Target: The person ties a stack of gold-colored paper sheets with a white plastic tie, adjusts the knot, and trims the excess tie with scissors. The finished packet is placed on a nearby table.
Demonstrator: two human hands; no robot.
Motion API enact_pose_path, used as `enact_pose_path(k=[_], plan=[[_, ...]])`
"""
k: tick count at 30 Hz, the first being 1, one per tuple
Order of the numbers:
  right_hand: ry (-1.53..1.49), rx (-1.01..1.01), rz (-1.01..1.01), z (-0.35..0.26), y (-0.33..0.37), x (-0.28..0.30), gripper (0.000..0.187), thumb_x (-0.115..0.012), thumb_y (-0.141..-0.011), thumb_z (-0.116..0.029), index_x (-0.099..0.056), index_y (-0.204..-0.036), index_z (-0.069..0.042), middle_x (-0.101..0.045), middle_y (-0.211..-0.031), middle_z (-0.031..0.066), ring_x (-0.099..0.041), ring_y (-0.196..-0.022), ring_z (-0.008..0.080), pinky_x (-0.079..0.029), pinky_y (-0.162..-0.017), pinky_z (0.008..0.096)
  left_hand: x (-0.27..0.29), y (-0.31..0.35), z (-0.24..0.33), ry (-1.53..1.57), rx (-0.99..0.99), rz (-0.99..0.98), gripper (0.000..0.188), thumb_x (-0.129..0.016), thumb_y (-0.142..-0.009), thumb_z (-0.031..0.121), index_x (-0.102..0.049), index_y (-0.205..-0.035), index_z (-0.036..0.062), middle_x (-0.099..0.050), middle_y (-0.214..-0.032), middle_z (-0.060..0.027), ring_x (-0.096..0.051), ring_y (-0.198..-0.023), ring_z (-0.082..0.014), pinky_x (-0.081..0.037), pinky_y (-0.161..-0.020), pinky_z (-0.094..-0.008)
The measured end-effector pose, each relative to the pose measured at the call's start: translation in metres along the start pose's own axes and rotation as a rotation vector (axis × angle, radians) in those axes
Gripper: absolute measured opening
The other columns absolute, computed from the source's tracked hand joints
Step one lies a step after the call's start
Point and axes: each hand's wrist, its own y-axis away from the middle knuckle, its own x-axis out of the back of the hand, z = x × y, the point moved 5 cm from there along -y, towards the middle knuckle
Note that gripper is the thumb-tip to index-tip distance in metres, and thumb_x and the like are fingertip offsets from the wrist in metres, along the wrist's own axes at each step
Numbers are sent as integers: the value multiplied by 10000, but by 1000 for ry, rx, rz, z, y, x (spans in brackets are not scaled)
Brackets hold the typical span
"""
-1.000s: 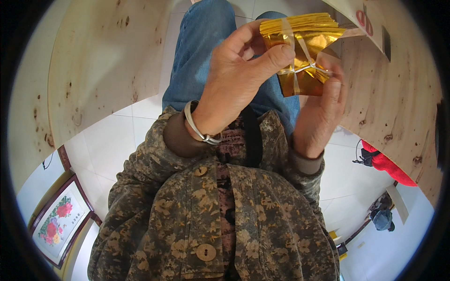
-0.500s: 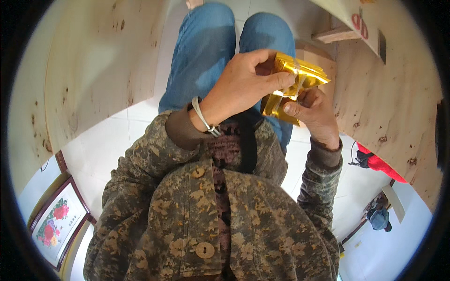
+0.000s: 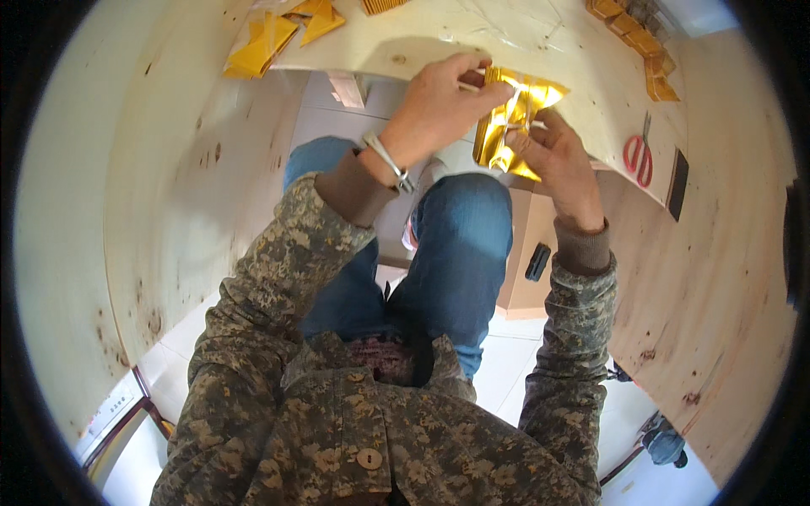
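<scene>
Both my hands hold a bundle of shiny gold foil sheets [image 3: 544,91] just in front of the table's near edge. A narrow, pale band appears to run across the bundle, and its layered edges are uneven. My left hand [image 3: 439,105], with a pale bracelet at the wrist, pinches the bundle's left side between thumb and fingers. On the lower right side, my right hand [image 3: 564,169] grips it, thumb on the near face. Some of the fingers are hidden behind the foil.
The wooden tabletop [image 3: 439,46] carries folded gold pieces [image 3: 263,46] at left, a gold stack [image 3: 384,6] at the far edge, and a gold folded row [image 3: 641,42] at right. Red-handled scissors [image 3: 639,160] lie near a black strip [image 3: 677,185]. Wooden panels flank me; a cardboard box [image 3: 519,253] stands below.
The view has tilted up, bringing the tabletop and its gold pieces into sight. Both hands with the foil bundle have shifted upward in the picture, toward the table. The grip stays much the same.
</scene>
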Motion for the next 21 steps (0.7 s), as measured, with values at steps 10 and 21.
enact_pose_path(k=[10, 21], plan=[[618, 225, 395, -21, -82, 17, 444, -743, -866, -183, -559, -1213, 23, -727, -945, 201, -716, -849, 320, -565, -768, 379, 21, -95, -35, -353, -81, 203, 465, -653, -870, 441, -713, -988, -5, -719, -876, -177, -697, -796, -303, -559, -748, -386], [976, 632, 170, -16, -98, 10, 509, -654, -904, -105, -543, -1392, -9, -501, -1466, 172, -418, -1402, 368, -354, -1139, 446, 29, -100, -53, -232, -149, 295, 260, -668, -947, 192, -696, -1164, 53, -627, -996, -75, -604, -858, -156, -498, -747, -268]])
